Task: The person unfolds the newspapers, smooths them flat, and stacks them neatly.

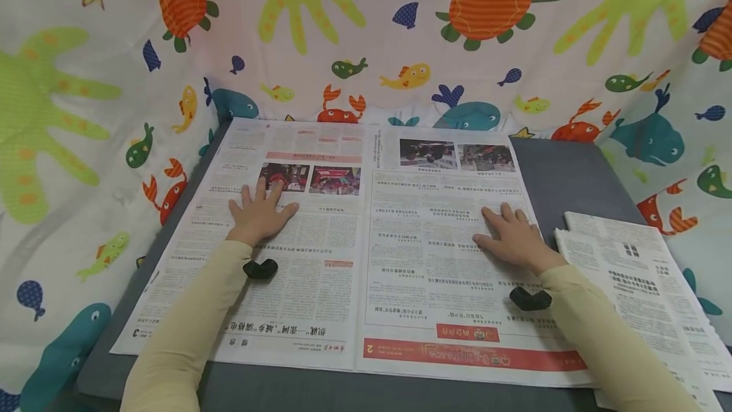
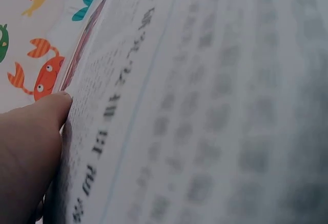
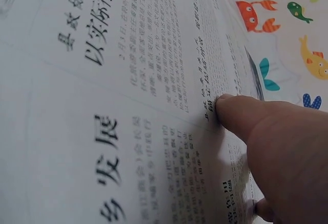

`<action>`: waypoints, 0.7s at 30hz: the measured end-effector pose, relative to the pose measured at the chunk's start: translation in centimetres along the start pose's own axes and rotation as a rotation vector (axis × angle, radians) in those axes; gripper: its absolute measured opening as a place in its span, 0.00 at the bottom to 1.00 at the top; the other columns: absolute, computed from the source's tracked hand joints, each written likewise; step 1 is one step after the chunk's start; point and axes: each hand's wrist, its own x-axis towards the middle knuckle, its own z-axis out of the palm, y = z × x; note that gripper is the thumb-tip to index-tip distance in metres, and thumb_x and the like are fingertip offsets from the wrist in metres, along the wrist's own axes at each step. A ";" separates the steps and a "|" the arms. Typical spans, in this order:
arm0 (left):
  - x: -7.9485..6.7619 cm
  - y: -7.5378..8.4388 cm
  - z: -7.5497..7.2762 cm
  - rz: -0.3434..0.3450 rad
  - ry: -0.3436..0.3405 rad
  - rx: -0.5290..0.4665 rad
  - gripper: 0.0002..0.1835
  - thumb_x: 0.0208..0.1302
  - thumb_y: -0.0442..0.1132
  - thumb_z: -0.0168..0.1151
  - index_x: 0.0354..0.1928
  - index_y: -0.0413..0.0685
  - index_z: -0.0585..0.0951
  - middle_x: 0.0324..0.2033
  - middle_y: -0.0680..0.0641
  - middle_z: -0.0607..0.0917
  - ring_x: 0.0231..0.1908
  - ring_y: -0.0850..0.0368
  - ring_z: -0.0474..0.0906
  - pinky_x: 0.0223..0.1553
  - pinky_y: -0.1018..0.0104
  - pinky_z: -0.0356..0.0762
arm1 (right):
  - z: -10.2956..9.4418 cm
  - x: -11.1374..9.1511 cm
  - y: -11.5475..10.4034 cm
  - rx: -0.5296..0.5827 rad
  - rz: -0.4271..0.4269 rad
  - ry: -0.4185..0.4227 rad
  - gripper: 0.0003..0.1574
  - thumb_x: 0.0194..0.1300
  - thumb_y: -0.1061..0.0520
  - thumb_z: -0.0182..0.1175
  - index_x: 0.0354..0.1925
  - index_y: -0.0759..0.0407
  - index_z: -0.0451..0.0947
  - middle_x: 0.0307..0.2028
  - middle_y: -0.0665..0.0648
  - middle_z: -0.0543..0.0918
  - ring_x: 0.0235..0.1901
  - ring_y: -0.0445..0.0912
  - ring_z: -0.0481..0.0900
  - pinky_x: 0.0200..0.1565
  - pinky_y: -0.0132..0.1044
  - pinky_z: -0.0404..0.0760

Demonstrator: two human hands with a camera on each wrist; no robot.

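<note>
An unfolded newspaper [image 1: 400, 227] lies flat on a grey table, its print upside down in the head view and a fold running down its middle. On its left page rests my left hand [image 1: 260, 215], fingers spread, just below two colour photos. My right hand [image 1: 511, 237] lies on the right page, fingers apart, near that page's outer edge. In the left wrist view the thumb [image 2: 36, 137] touches the paper. The right wrist view shows the other thumb [image 3: 241, 114] against the printed sheet.
A stack of newspapers [image 1: 635, 278] lies at the right, partly under the right forearm. Bare grey tabletop [image 1: 577, 177] shows beyond it. A white cloth [image 1: 377, 37] printed with sea animals hangs behind and along both sides. Each wrist carries a small black device [image 1: 261, 269].
</note>
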 end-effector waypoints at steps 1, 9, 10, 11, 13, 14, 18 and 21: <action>0.0 -0.1 0.0 -0.006 0.003 -0.002 0.47 0.73 0.73 0.39 0.83 0.56 0.43 0.81 0.34 0.33 0.77 0.24 0.22 0.69 0.19 0.25 | 0.0 0.0 0.0 0.002 0.001 0.000 0.56 0.70 0.30 0.55 0.79 0.62 0.52 0.76 0.81 0.47 0.73 0.79 0.47 0.64 0.82 0.52; -0.1 -0.2 0.0 -0.014 0.009 -0.010 0.48 0.72 0.72 0.40 0.83 0.55 0.43 0.81 0.33 0.33 0.77 0.24 0.21 0.69 0.19 0.25 | 0.0 0.1 0.3 -0.012 -0.003 0.007 0.56 0.70 0.29 0.54 0.79 0.62 0.52 0.76 0.81 0.47 0.72 0.80 0.48 0.63 0.83 0.53; -0.1 -0.2 0.0 -0.014 0.010 -0.013 0.48 0.72 0.72 0.40 0.83 0.55 0.43 0.81 0.33 0.33 0.77 0.24 0.21 0.69 0.19 0.25 | 0.0 0.1 0.3 -0.015 -0.004 0.011 0.56 0.70 0.29 0.54 0.79 0.61 0.53 0.76 0.81 0.48 0.72 0.80 0.48 0.63 0.83 0.53; -0.1 -0.2 0.0 -0.015 0.011 -0.014 0.48 0.72 0.72 0.41 0.83 0.55 0.43 0.81 0.33 0.34 0.77 0.24 0.22 0.69 0.19 0.25 | 0.0 0.1 0.3 -0.018 -0.006 0.015 0.56 0.70 0.29 0.54 0.79 0.61 0.53 0.76 0.81 0.48 0.72 0.80 0.49 0.63 0.83 0.53; -0.2 -0.2 0.0 -0.017 0.012 -0.020 0.48 0.72 0.72 0.41 0.83 0.55 0.44 0.81 0.33 0.34 0.77 0.24 0.22 0.69 0.19 0.25 | 0.1 0.1 0.3 -0.022 -0.007 0.021 0.56 0.70 0.29 0.54 0.79 0.61 0.53 0.76 0.81 0.48 0.72 0.80 0.49 0.63 0.83 0.54; -0.3 -0.2 0.1 -0.019 0.012 -0.020 0.48 0.72 0.72 0.41 0.83 0.55 0.44 0.81 0.33 0.34 0.77 0.24 0.22 0.69 0.19 0.25 | 0.1 0.1 0.3 -0.022 -0.008 0.022 0.55 0.71 0.29 0.54 0.79 0.61 0.53 0.76 0.81 0.48 0.73 0.80 0.48 0.63 0.83 0.54; -0.4 -0.3 0.0 -0.024 0.011 -0.019 0.48 0.72 0.72 0.41 0.83 0.55 0.44 0.81 0.33 0.34 0.77 0.24 0.22 0.69 0.19 0.25 | 0.1 0.0 0.1 -0.018 -0.011 0.024 0.55 0.71 0.30 0.53 0.80 0.60 0.53 0.76 0.80 0.48 0.73 0.79 0.48 0.62 0.83 0.54; -0.4 -0.4 -0.1 -0.024 0.008 -0.018 0.48 0.72 0.72 0.41 0.83 0.54 0.43 0.81 0.33 0.33 0.77 0.24 0.21 0.69 0.19 0.25 | 0.1 0.0 0.0 -0.018 -0.009 0.026 0.54 0.71 0.30 0.54 0.79 0.60 0.53 0.76 0.80 0.48 0.73 0.79 0.48 0.62 0.83 0.53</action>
